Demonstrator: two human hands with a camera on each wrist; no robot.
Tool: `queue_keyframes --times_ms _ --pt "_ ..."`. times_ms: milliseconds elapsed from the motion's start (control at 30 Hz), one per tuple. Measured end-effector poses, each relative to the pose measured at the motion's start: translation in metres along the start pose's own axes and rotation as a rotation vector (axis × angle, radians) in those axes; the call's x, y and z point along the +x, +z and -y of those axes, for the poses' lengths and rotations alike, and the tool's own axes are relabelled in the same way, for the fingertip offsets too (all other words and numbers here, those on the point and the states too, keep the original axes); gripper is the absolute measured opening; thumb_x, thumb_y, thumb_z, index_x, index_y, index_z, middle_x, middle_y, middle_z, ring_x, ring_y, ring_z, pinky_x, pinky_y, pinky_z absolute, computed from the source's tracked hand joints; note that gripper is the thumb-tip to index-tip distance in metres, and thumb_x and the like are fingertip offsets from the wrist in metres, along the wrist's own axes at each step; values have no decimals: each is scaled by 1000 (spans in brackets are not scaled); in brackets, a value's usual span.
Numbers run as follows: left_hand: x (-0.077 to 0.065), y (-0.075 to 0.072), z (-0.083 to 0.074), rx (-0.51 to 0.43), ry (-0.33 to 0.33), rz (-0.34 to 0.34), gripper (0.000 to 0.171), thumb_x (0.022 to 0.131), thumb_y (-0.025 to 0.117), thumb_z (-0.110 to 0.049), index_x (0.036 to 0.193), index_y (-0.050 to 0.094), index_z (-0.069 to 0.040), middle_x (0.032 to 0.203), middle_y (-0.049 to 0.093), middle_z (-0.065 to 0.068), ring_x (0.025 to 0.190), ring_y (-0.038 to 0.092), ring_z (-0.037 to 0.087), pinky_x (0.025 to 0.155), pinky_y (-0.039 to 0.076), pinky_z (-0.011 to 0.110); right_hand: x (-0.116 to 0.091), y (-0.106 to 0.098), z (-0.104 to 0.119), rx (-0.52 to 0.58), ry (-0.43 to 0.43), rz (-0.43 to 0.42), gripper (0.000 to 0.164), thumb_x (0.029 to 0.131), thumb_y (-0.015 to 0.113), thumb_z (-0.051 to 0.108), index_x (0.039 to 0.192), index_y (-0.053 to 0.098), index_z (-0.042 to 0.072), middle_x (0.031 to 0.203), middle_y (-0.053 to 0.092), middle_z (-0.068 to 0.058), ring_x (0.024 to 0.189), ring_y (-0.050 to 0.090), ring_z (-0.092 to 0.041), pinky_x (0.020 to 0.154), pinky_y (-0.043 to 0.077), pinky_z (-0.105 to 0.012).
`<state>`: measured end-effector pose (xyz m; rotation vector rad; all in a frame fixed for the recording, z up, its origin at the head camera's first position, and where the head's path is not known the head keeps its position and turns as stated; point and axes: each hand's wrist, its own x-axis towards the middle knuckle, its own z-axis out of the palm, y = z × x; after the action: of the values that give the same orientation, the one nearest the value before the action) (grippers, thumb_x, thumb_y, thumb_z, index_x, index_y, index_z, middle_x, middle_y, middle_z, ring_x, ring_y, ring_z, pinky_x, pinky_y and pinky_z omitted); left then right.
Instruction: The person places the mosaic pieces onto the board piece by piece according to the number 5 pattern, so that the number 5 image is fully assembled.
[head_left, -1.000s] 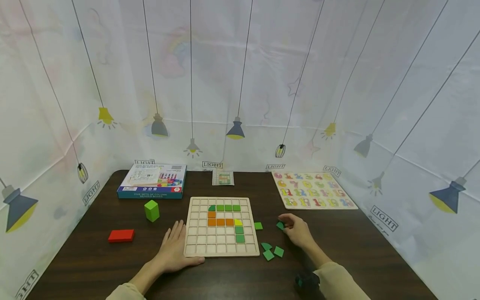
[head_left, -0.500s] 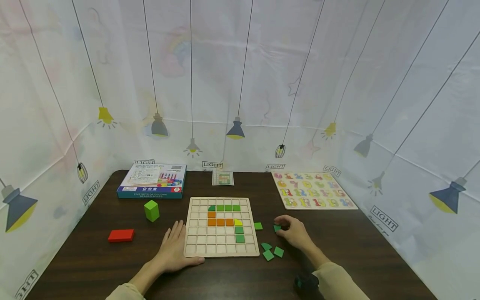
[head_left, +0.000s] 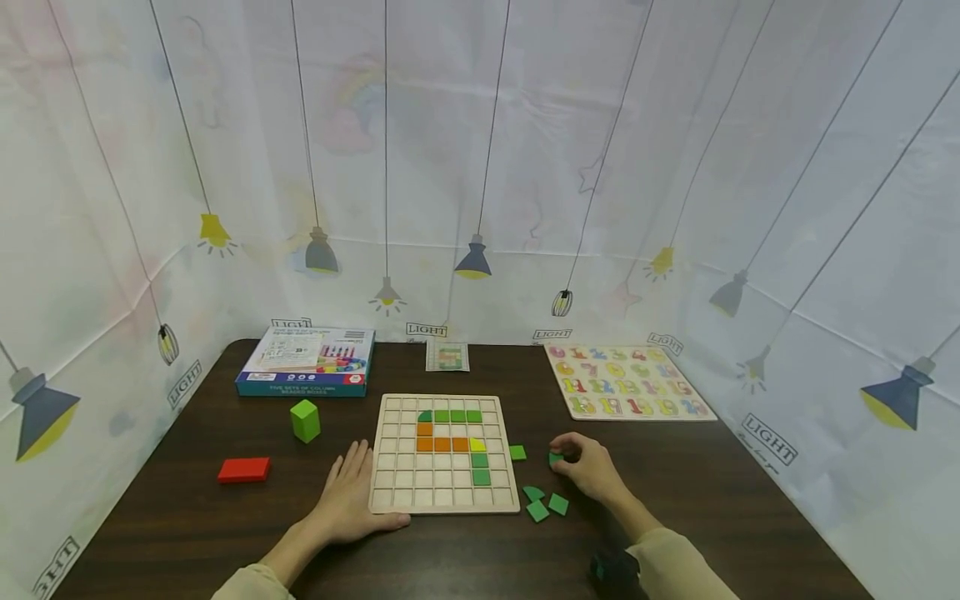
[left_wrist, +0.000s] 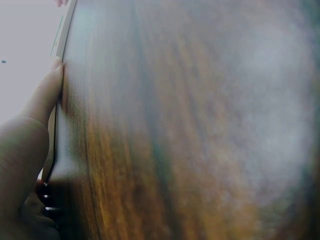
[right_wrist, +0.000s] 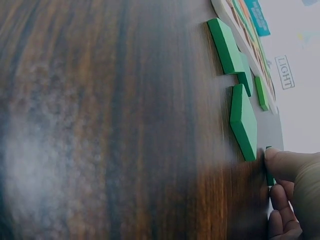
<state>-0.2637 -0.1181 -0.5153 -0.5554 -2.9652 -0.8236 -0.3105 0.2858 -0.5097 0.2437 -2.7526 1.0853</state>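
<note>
My left hand [head_left: 347, 500] lies with straight fingers along the left edge of a wooden grid board [head_left: 401, 479], its thumb at the near edge. Orange, green and yellow tiles fill some of the board's squares. Right of the board, my right hand [head_left: 592, 468] pinches a dark green tile [head_left: 555, 458] between thumb and finger, low over the table; the tile's full shape is hidden. In the right wrist view the thumb presses on that tile [right_wrist: 270, 170]. Near it lie two green square tiles [head_left: 537, 511], a rounded green tile [head_left: 533, 493] and a lighter green tile [head_left: 517, 452].
A boxed set [head_left: 303, 367] stands at the back left, with a green block [head_left: 305, 422] and a red block [head_left: 243, 470] before it. A small pattern card [head_left: 447, 357] is behind the board. A number puzzle board [head_left: 628, 383] lies at the back right.
My right hand has drawn the dark green tile slightly left toward the board, then stayed nearly still. The left hand and the board have not moved.
</note>
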Motion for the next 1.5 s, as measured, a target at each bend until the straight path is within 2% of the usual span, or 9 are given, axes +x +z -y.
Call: queue_keyframes --times_ms 200,300,500,667,867,1000,1133,1300,1500 --pt "0 -2 -2 14 -13 8 124 68 66 -72 144 19 14 150 14 31 140 8 42 109 6 56 0 0 1 3 -21 3 24 78 76 4 99 67 11 91 67 2 88 62 -18 82 47 -45" --pt "1 -1 -1 16 -16 14 124 68 66 -73 144 18 13 151 14 30 140 8 41 109 6 56 0 2 7 2 -60 11 25 77 76 3 98 67 12 91 67 3 88 63 -18 82 47 -45" --pt "1 0 -1 12 -13 5 123 68 67 -71 144 18 13 151 14 30 140 7 42 109 6 56 -5 12 25 8 -169 85 25 80 75 5 102 65 11 94 66 3 87 62 -16 78 50 -38" --pt "1 3 1 10 -11 1 123 68 68 -69 144 18 14 151 13 30 140 7 41 109 5 56 -11 22 44 55 -250 134 24 82 73 6 104 65 8 96 66 0 88 63 -16 76 51 -33" --pt "1 2 1 23 -11 3 124 68 66 -72 144 18 13 151 13 30 140 7 41 109 6 56 -16 34 61 114 -282 204 24 83 72 6 106 65 8 98 67 -1 88 63 -17 75 51 -32" --pt "1 1 1 20 -11 7 123 68 67 -71 144 19 14 151 13 30 139 8 42 108 7 57 -20 42 69 111 -313 238 24 81 73 7 104 66 9 96 66 0 79 59 -14 69 50 -28" --pt "1 1 2 14 -15 10 123 68 67 -71 144 19 13 151 14 30 139 9 42 108 7 57 -24 49 76 107 -369 243 24 79 75 7 101 66 8 94 66 0 76 59 -14 67 50 -27" --pt "2 4 4 26 -15 9 124 67 67 -72 145 18 12 151 13 29 140 7 40 109 5 55 -26 55 83 113 -431 247 23 79 75 4 100 66 6 95 65 -4 82 62 -20 71 52 -30" --pt "3 8 8 23 -8 -15 125 67 65 -73 145 17 11 152 13 28 141 7 39 109 5 55 -26 57 88 110 -438 251 24 80 74 3 102 66 6 97 65 -5 84 62 -21 71 52 -29"
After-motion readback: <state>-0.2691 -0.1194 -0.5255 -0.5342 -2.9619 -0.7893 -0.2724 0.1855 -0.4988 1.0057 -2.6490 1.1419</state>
